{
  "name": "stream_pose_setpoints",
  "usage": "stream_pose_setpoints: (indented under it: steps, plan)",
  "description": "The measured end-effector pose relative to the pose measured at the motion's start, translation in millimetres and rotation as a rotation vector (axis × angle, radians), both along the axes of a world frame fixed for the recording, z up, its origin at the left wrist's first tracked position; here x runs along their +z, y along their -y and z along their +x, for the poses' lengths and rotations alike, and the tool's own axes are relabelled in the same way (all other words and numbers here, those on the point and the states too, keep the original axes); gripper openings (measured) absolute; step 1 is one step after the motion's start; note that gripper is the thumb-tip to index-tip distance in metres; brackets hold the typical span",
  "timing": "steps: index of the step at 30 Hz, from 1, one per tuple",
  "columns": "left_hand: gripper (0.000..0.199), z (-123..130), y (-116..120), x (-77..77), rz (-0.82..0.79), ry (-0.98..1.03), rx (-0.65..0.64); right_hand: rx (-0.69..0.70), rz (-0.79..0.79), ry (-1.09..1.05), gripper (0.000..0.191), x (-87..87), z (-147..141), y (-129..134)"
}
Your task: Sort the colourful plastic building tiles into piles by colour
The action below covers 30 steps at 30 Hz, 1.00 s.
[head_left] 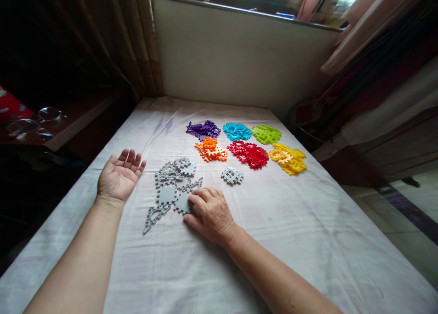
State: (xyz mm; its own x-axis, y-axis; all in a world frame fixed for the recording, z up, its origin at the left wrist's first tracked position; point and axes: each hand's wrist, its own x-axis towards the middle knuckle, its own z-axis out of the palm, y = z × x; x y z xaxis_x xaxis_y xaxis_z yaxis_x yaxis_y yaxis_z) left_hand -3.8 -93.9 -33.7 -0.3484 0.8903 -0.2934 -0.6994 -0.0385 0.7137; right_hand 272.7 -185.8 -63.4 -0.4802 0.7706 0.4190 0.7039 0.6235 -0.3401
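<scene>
A wide stretch of the pale sheet is seen nearest the wearer, crossed by both forearms and running out to the surface's left and right edges. The right hand is held palm down, with its curled fingers and thumb at the right edge of a toothed grey piece; whether the piece is gripped or only touched cannot be told. To its left, a grey triangular piece is laid flat, its point turned toward the wearer, with a grey square piece just beyond.

The left hand is held released, palm up and fingers loosely bent, between the left edge and the grey pile. A strip of sheet is seen between hand and pile. Right of the pile, a small grey cluster is set apart, with sheet showing all around it.

Farther off, the orange pile, red pile and yellow pile are placed in a row, the yellow nearest the right edge. Behind them are set the purple pile, blue pile and green pile. Beyond a further band of sheet, the far edge is met by a wall.
</scene>
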Motion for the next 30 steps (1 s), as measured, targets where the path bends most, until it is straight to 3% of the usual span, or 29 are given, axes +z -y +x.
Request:
stream_pose_setpoints:
  steps: [10, 13, 16, 21, 30]
  plan:
    - [0.028, -0.4, 0.6, 0.0, 0.001, -0.008, -0.004, -0.012, 0.058, -0.098, 0.035, 1.2, 7.8, 0.7]
    - [0.025, -1.7, 0.5, -0.7, 0.008, -0.018, -0.011, -0.162, 0.131, -0.120, 0.034, -1.0, 30.7, -4.4]
    - [0.021, -1.9, -0.2, -1.2, 0.013, -0.029, -0.016, -0.435, 0.176, -0.132, 0.031, -7.2, 67.3, -14.6]
    - [0.023, -0.6, -0.7, -0.4, 0.001, -0.023, -0.006, -0.798, 0.119, -0.166, 0.038, -19.9, 121.3, -31.7]
    - [0.028, 0.2, -0.3, 0.2, -0.003, -0.036, -0.012, -0.876, 0.035, -0.137, 0.038, -30.3, 132.7, -36.4]
